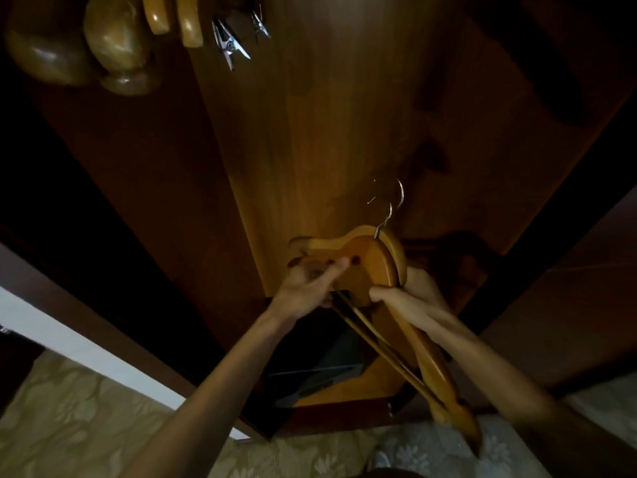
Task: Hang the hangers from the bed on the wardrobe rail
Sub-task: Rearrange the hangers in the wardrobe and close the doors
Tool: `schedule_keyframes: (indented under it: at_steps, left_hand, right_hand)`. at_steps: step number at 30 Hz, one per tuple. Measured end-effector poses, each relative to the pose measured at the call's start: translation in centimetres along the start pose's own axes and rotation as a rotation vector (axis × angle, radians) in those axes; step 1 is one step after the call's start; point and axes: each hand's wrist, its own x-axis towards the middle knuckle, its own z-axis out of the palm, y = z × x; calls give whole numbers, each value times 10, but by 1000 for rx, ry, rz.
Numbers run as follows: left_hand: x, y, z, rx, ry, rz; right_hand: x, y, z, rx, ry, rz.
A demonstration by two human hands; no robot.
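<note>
With the right hand (410, 298) clamped around a bundle of wooden hangers (372, 263) held low inside the wardrobe (310, 132), the left hand (306, 284) pinches the front one to separate it; next, lift its hook toward the rail, out of view.

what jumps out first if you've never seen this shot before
Two bare hands meet at centre frame, the left hand and right hand gripping a bunch of wooden hangers with metal hooks pointing up. Behind them is the wardrobe's brown panel. At top left, hung hangers and metal clips dangle.
</note>
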Motion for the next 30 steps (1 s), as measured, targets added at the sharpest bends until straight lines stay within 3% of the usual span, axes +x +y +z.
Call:
schedule_keyframes:
  at_steps: [2,3,6,14,19,30]
  left_hand:
    - [-3,4,20,-27,-191,-39]
    - [-5,9,29,-31,-205,-50]
    - [-3,15,46,-12,-159,-37]
    - [-2,46,28,-116,-137,-17]
    - [1,110,10,-160,-26,42]
    - [0,301,-54,-67,225,389]
  right_hand:
    - [-1,4,7,-27,81,-38]
    - [-1,8,11,-68,116,-47]
    - [-2,12,15,-92,146,-20]
    - [-21,-7,-26,261,10,-29]
    - [-22,-53,-65,330,123,-96]
    - [15,-208,-133,421,370,-418]
